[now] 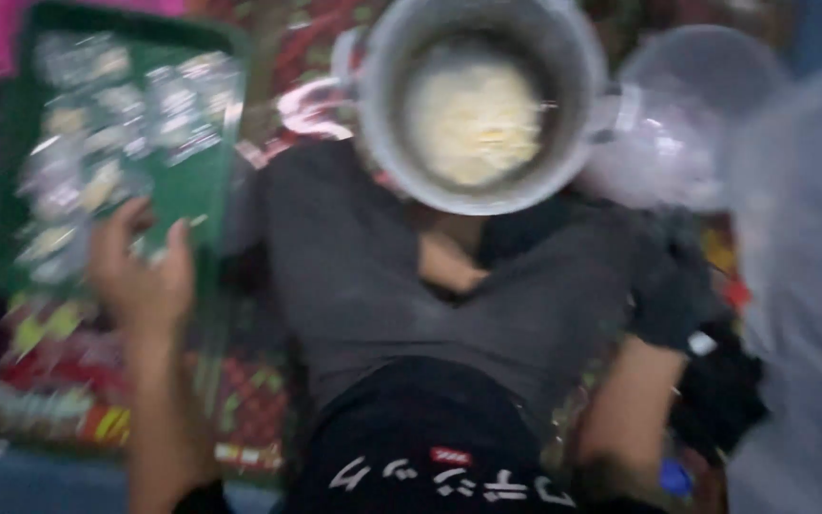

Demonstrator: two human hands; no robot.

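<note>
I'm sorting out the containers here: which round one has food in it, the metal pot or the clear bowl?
The metal pot, top centre, holds pale yellowish food. The clear bowl to its right looks empty.

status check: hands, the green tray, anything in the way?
Left hand open at the green tray of clear packets, touch unclear in blur. Right hand out of view. Metal pot of pale food ahead, apart from the tray.

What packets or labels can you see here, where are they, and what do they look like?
Small clear packets: in rows on the green tray, upper left, shiny with pale filling; the left hand is at their lower edge.
Clear plastic bag: upper right, beside the metal pot, rounded and see-through.
White lettering with a small red patch: bottom centre, on black clothing.
</note>
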